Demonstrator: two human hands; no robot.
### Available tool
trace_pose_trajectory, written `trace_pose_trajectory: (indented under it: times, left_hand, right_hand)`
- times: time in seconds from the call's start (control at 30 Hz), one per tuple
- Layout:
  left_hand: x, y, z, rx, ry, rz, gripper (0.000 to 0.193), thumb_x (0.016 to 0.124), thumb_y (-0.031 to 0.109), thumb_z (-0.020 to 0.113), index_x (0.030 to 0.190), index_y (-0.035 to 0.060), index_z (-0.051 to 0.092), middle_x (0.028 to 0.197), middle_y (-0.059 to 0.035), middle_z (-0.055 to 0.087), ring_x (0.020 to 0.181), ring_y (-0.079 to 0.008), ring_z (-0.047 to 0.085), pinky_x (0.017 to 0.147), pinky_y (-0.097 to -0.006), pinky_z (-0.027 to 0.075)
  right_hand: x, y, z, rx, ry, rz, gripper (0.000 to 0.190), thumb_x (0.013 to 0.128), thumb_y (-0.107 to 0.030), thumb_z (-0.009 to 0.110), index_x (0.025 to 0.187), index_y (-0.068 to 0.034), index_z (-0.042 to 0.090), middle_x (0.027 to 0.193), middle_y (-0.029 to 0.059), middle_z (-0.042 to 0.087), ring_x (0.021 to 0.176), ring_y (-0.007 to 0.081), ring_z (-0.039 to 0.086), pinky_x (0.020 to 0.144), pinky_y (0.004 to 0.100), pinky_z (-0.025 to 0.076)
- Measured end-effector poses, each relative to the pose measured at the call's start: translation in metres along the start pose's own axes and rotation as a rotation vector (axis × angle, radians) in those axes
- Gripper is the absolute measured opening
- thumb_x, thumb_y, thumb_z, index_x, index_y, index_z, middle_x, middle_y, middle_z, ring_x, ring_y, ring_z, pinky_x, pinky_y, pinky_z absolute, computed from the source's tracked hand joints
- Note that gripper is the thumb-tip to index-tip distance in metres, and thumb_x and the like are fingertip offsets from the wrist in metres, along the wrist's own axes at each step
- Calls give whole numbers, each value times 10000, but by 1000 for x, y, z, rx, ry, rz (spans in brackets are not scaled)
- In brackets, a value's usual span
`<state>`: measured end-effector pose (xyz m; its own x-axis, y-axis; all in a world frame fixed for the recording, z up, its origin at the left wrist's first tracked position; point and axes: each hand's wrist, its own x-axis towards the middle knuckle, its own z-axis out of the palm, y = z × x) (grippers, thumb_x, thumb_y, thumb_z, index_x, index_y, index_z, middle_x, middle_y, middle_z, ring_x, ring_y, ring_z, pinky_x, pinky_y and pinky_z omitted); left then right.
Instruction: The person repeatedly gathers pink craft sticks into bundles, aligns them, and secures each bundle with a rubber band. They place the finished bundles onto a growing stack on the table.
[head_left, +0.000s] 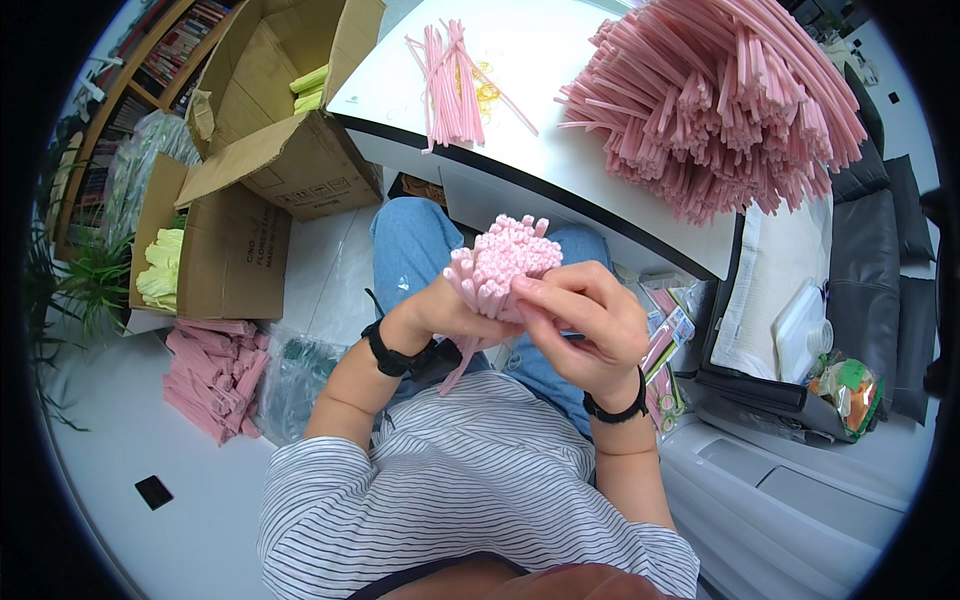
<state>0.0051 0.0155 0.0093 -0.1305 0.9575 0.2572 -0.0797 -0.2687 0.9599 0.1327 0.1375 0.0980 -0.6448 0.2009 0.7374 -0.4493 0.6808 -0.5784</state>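
A thick bundle of pink chenille stems (517, 255) is held in front of my lap with its tips facing up at me. My left hand (461, 311) wraps around it from the left and below. At the bundle's near right edge, the thumb and forefinger of my right hand (589, 319) pinch at the stems. Some stems on the left side stand a little apart from the dense middle. One stem (459, 367) hangs below my left hand, near the wrist. The lower part of the bundle is hidden by my hands.
On the white table (525, 161) lie a small group of pink stems (454, 90), yellow rubber bands (487, 94) and a large pile of pink stems (720, 112). Cardboard boxes (232, 247) with yellow-green bundles stand left. More pink bundles (214, 379) lie on the floor.
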Motion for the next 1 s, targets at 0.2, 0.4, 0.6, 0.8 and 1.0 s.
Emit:
trace_pose_trajectory:
  times: [0.2, 0.4, 0.6, 0.8, 1.0]
  left_hand:
    - [-3, -2, -1, -5, -3, -55, 730, 708, 202, 758, 1346, 76, 429, 1400, -89, 409, 1346, -271, 282, 1129, -413, 78]
    - [-3, -3, 0, 9, 36, -79, 729, 703, 185, 774, 1337, 68, 434, 1387, -96, 417, 1330, -265, 306, 1123, -403, 120]
    - [3, 2, 5, -62, 104, 18, 694, 658, 26, 757, 1293, 39, 477, 1248, -76, 538, 1122, -157, 502, 980, -307, 388]
    - [5, 5, 4, 14, 76, 77, 710, 636, 13, 751, 1292, 44, 481, 1251, -74, 539, 1136, -165, 498, 993, -311, 376]
    - [5, 3, 4, -64, 64, 33, 721, 626, 8, 742, 1295, 49, 478, 1266, -73, 528, 1148, -167, 489, 999, -317, 369]
  right_hand:
    - [-2, 2, -3, 15, -7, -7, 259, 626, 68, 721, 867, -8, 662, 775, 72, 596, 611, 171, 599, 501, 246, 467]
    - [-1, 1, 5, 57, 68, 54, 241, 625, 66, 735, 828, 0, 624, 742, 77, 609, 618, 179, 609, 509, 248, 478]
    - [4, 0, 6, -38, 67, 2, 280, 631, 76, 710, 895, 13, 642, 763, 94, 629, 615, 193, 622, 515, 254, 484]
    - [2, 1, 6, -36, 60, -46, 337, 623, 74, 708, 949, 3, 661, 771, 90, 620, 607, 193, 614, 508, 253, 477]
    - [1, 0, 1, -58, -53, -44, 333, 585, 45, 724, 907, -28, 680, 753, 66, 593, 599, 181, 595, 495, 251, 457]
